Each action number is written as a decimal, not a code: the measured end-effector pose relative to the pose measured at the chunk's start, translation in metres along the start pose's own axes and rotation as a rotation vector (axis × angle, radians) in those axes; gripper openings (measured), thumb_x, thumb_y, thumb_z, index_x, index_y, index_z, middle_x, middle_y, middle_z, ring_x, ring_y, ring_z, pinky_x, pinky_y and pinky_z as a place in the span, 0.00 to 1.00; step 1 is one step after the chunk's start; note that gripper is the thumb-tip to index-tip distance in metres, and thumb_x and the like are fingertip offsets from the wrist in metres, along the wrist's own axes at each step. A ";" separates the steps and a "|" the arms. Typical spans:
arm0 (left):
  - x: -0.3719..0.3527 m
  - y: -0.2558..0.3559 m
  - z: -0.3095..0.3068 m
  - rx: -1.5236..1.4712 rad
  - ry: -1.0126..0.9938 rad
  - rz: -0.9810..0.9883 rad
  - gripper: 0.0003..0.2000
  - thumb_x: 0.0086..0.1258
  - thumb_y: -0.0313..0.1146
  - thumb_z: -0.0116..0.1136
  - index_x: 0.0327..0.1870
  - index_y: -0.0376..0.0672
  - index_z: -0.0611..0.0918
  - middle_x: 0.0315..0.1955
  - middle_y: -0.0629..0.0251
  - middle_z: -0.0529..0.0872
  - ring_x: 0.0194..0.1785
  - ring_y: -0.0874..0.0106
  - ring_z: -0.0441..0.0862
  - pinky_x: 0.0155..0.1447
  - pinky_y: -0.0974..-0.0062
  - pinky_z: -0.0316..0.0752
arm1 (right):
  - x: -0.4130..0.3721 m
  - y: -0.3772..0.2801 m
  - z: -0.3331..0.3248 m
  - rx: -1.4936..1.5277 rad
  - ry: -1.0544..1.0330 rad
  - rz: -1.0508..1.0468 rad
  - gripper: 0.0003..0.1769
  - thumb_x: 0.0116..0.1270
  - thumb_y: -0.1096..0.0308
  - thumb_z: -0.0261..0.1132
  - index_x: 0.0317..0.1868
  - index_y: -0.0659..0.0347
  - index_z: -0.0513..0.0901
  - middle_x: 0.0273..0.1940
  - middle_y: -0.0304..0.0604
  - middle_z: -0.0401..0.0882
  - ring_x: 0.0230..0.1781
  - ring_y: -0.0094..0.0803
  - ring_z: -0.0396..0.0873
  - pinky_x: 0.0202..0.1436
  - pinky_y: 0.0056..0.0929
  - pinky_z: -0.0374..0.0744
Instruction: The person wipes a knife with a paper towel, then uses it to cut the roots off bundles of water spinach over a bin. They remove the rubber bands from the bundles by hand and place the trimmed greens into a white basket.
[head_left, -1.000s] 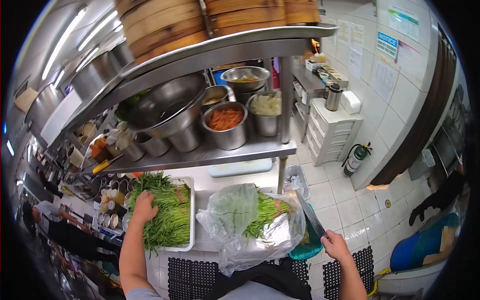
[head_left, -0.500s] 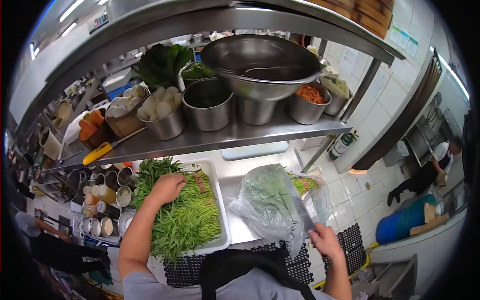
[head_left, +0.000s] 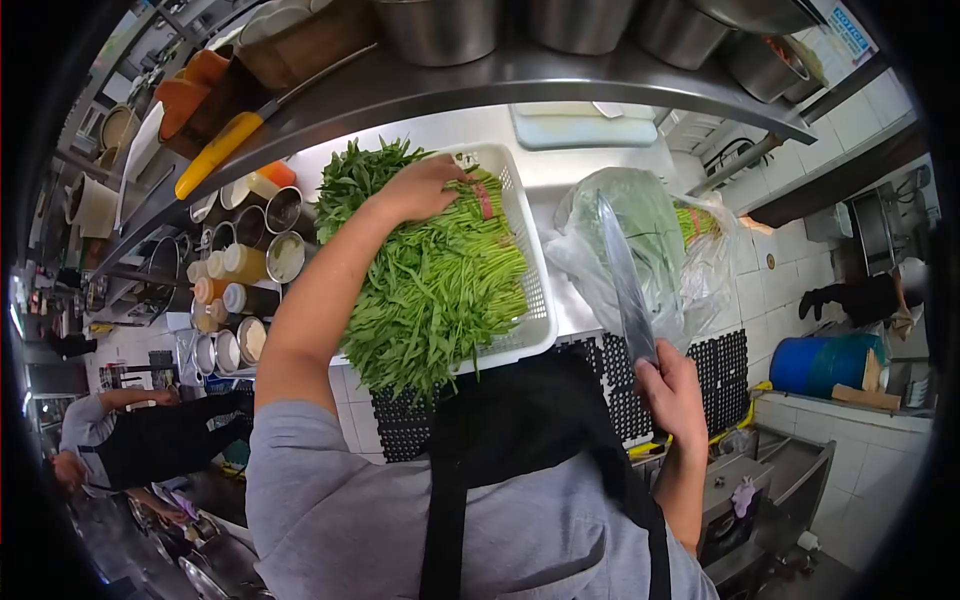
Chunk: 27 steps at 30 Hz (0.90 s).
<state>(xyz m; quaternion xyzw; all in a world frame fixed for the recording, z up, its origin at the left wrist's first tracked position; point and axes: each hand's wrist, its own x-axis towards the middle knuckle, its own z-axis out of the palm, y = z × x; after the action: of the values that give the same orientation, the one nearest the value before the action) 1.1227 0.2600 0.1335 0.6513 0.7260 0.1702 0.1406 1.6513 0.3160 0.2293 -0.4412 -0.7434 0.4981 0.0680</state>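
My right hand (head_left: 668, 388) is closed round the handle of a large kitchen knife (head_left: 622, 270), its blade pointing up and away from me in front of a clear plastic bag (head_left: 610, 215) of greens. My left hand (head_left: 425, 190) rests with curled fingers on a bundle of leafy greens (head_left: 435, 275), next to the red band (head_left: 484, 198) tied round its stems; its fingertips are partly hidden. Those greens fill a white perforated basket (head_left: 545, 320), with leaves spilling over its left and near sides. More banded stems (head_left: 697, 222) show in the bag's right part.
Above the counter runs a steel shelf (head_left: 450, 95) with metal pots and a yellow-handled tool (head_left: 218, 155). Sauce bottles (head_left: 243, 263) and tins stand left of the basket. A pale blue tray (head_left: 585, 130) lies at the back. One person (head_left: 150, 440) is at far left, another (head_left: 870, 290) at far right.
The view has tilted down and come closer, so the pots on the shelf are mostly cut off. The knife blade shows much more clearly now. My left hand stays by the red band.
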 end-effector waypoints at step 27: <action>0.039 0.008 0.028 0.117 -0.144 0.271 0.08 0.77 0.33 0.70 0.52 0.45 0.88 0.53 0.61 0.89 0.65 0.52 0.83 0.69 0.52 0.80 | 0.083 -0.042 0.148 0.433 -0.350 0.326 0.10 0.84 0.67 0.61 0.50 0.68 0.82 0.29 0.44 0.84 0.18 0.30 0.80 0.23 0.32 0.79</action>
<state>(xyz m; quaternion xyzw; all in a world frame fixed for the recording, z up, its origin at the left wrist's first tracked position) 1.1374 0.3014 0.1119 0.7610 0.6281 0.0980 0.1299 1.4967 0.2702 0.1614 -0.4374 -0.5400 0.7174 -0.0496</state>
